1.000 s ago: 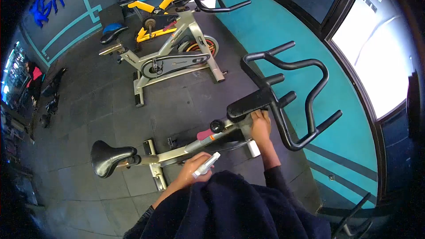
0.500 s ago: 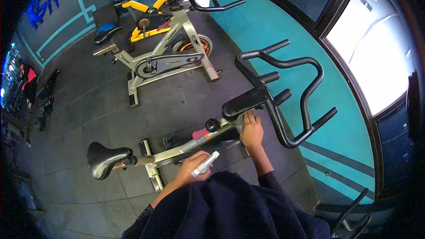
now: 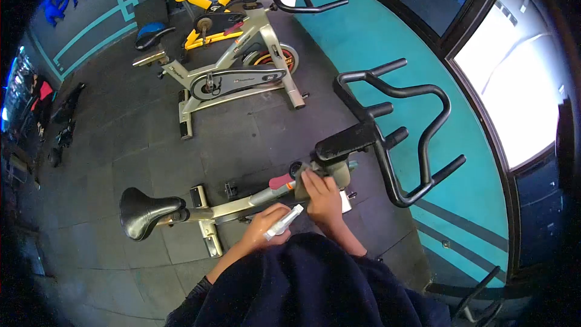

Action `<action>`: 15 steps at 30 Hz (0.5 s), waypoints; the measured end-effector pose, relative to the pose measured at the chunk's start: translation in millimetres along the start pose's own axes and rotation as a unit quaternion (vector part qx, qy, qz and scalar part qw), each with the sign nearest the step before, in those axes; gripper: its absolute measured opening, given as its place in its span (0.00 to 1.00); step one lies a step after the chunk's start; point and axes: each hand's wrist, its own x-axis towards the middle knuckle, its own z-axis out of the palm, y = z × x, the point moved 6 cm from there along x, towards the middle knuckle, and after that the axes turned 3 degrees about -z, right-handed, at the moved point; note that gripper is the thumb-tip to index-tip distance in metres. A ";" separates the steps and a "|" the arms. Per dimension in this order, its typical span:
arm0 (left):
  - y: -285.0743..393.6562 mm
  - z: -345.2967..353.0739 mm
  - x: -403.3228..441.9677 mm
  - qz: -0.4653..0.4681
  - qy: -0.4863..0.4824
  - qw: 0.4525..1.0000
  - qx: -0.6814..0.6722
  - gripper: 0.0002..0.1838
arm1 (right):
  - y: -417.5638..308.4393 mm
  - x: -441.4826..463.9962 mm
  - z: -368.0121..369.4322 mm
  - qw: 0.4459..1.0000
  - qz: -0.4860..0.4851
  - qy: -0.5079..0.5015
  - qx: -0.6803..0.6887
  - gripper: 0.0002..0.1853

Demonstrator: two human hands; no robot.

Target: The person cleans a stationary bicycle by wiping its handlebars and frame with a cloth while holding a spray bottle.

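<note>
My left hand (image 3: 263, 228) is closed around a white spray bottle (image 3: 283, 222), whose top faces up at me; its lower part is hidden. It hovers close to the near side of a stationary exercise bike's frame (image 3: 233, 207). Fingers bent, my right hand (image 3: 325, 201) presses a grey-brown cloth (image 3: 301, 189) onto the frame beside the black knob (image 3: 295, 169) and the pink-red lever (image 3: 280, 181). Above that hand is the black handlebar (image 3: 387, 163). The black saddle (image 3: 142, 212) lies off to the left.
A second silver exercise bike (image 3: 239, 79) stands farther ahead, with a yellow one (image 3: 218, 15) behind it. A teal wall (image 3: 363, 42) with windows runs along the right. Dark tiles (image 3: 139, 163) cover the floor. Part of another handlebar (image 3: 478, 290) shows at the lower right.
My right hand has slid left with the cloth, from below the handlebar stem to the frame by the knob. The left hand keeps its hold on the bottle. The view has shifted slightly.
</note>
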 end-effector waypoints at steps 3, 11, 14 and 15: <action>-3.0 0.4 -7.4 0.001 -0.008 1.000 -0.002 0.20 | 8.6 21.4 -7.4 0.998 0.011 0.041 -0.046 0.28; 0.9 -3.8 -19.5 -0.018 -0.024 0.999 -0.030 0.18 | 29.9 1.8 26.1 0.991 0.032 -0.017 -0.129 0.28; 4.3 -5.1 -25.9 -0.013 -0.012 0.999 -0.030 0.18 | 24.0 13.0 25.1 0.989 0.030 -0.003 -0.144 0.26; 6.6 -5.5 -29.0 -0.012 0.000 1.000 -0.018 0.18 | 24.0 16.6 30.9 0.986 0.026 0.005 -0.164 0.25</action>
